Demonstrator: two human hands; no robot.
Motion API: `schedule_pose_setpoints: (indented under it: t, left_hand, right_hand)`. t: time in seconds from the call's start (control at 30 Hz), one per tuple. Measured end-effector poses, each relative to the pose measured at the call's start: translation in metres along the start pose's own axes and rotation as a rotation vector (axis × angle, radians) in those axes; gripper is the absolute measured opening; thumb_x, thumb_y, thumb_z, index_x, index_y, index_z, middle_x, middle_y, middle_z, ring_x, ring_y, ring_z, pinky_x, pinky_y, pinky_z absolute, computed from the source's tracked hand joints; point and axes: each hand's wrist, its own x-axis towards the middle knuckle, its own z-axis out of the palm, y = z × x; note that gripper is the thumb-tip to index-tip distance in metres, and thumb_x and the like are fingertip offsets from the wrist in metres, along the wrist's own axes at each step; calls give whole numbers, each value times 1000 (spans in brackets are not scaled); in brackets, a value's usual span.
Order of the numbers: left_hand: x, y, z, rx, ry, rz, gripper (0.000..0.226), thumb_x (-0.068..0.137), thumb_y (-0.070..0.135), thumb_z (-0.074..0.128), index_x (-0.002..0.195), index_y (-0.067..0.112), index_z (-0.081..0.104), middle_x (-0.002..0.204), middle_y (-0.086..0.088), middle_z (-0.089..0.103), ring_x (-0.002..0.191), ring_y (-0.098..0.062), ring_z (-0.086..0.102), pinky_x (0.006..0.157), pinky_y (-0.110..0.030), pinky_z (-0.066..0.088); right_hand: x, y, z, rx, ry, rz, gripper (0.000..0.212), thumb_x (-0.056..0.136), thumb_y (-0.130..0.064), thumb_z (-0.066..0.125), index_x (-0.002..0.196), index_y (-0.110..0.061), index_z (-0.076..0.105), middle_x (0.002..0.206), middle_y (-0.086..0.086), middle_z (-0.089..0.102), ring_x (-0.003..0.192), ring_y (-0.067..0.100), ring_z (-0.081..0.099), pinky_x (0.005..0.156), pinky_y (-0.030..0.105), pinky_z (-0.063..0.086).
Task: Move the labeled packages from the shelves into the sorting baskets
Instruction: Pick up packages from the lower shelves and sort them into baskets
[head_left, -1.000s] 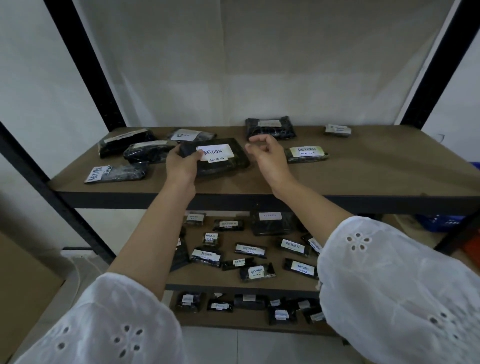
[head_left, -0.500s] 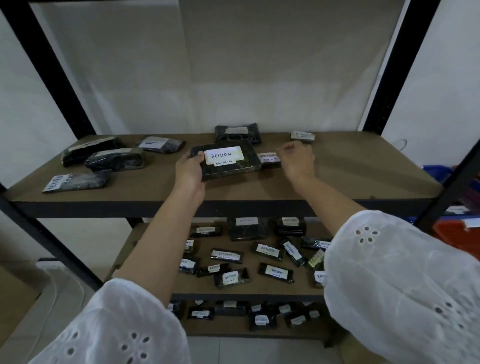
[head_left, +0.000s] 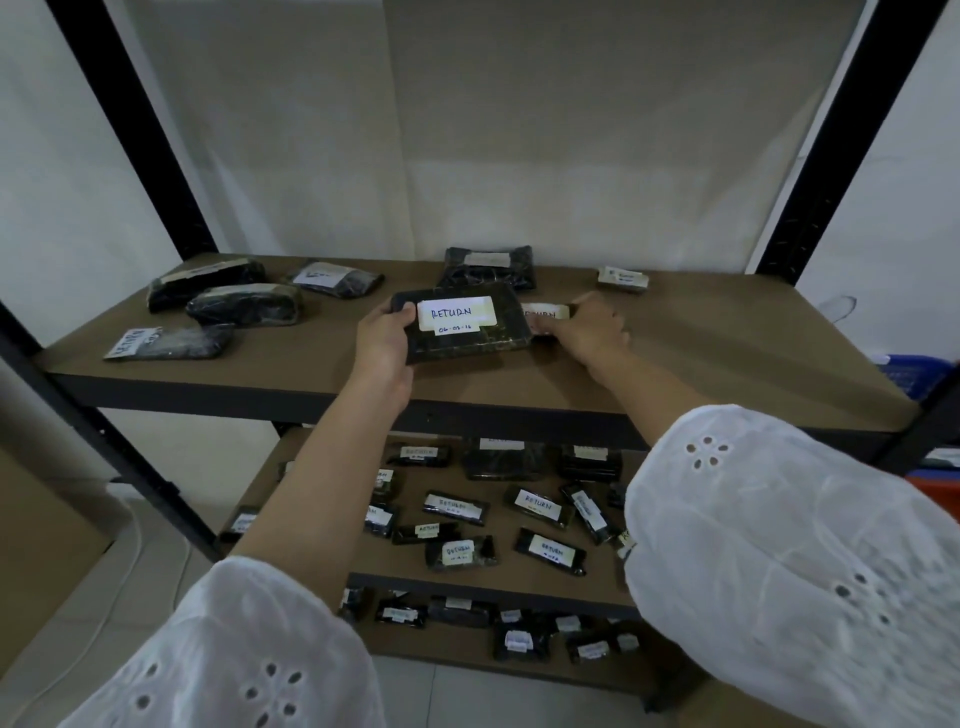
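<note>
My left hand grips the left edge of a flat black package with a white RETURN label, lifted and tilted above the top shelf. Just right of it, my right hand closes over a smaller labeled package lying on the shelf; most of that package is hidden under my fingers. Several other black labeled packages lie on the top shelf, such as one at the far left and one at the back.
The middle shelf and the bottom shelf carry several more labeled packages. Black uprights frame the rack. A blue basket and an orange-red basket show at the right edge. A cardboard box stands at the left.
My right hand moved right from beside the big package and came down onto the small labeled package. My left hand lifted and tilted the RETURN package. The camera view shifted.
</note>
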Motion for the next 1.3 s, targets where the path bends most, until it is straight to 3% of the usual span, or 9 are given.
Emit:
schedule_pose_setpoints:
  t: [0.1, 0.3, 0.4, 0.53, 0.77, 0.87, 1.0, 1.1, 1.3]
  left_hand:
    - [-6, 2, -5, -9, 0, -2, 16, 98, 10, 44, 112, 14, 52, 88, -5, 64, 82, -18, 63, 82, -37, 52]
    - [-24, 2, -12, 29, -95, -28, 20, 99, 12, 43, 117, 14, 52, 92, -5, 65, 85, -18, 63, 78, -36, 54]
    - [-38, -3, -10, 28, -167, -71, 19, 99, 13, 43, 116, 15, 52, 95, -6, 66, 88, -19, 64, 77, -37, 55]
    - [-62, -15, -4, 19, -236, -107, 22, 98, 12, 44, 118, 15, 51, 101, -7, 65, 89, -19, 64, 75, -33, 54]
    - [-132, -44, 26, -28, -296, -114, 18, 98, 10, 44, 112, 17, 53, 97, -6, 65, 95, -22, 63, 78, -33, 54]
    - [-171, -63, 51, -57, -291, -106, 20, 98, 10, 44, 115, 15, 53, 94, -5, 65, 88, -18, 63, 71, -30, 53]
    - [-226, -102, 91, -107, -303, -156, 25, 98, 10, 43, 119, 11, 55, 99, -6, 66, 85, -19, 64, 63, -30, 52]
    - [-262, -134, 122, -113, -338, -213, 35, 98, 9, 43, 131, 14, 50, 103, -6, 66, 88, -19, 64, 64, -29, 52]
    - [-314, -181, 184, -32, -410, -273, 28, 97, 11, 44, 125, 13, 51, 98, -7, 67, 91, -22, 65, 78, -36, 53]
  right_hand:
    - [-4, 6, 0, 348, 14, -31, 40, 85, -29, 70, 113, -13, 45, 120, 8, 56, 109, 22, 54, 96, 37, 44]
    - [-33, 9, -13, 683, 138, -22, 27, 97, -15, 51, 123, -8, 46, 111, 9, 57, 92, 20, 60, 71, 33, 55]
    - [-51, 17, -21, 732, 226, -5, 22, 99, -16, 47, 120, -12, 47, 104, 6, 58, 86, 18, 60, 70, 30, 55]
    - [-80, 33, -37, 795, 308, 15, 19, 99, -19, 46, 118, -14, 47, 90, 0, 58, 72, 9, 57, 53, 17, 50]
    - [-125, 80, -95, 857, 373, 1, 9, 98, -16, 48, 106, -15, 47, 86, -1, 57, 75, 12, 60, 54, 21, 51]
    - [-148, 111, -127, 848, 385, -38, 7, 97, -13, 48, 104, -14, 47, 84, -1, 57, 71, 11, 59, 47, 15, 47]
    - [-179, 161, -179, 813, 413, -52, 8, 96, -11, 48, 103, -13, 50, 89, 3, 57, 73, 13, 59, 50, 18, 48]
    - [-199, 202, -217, 825, 438, -22, 6, 96, -9, 48, 101, -11, 50, 83, 0, 56, 70, 12, 57, 50, 19, 47]
    - [-211, 282, -272, 882, 461, 104, 5, 95, -8, 48, 99, -10, 50, 79, -5, 52, 66, 4, 50, 49, 10, 42]
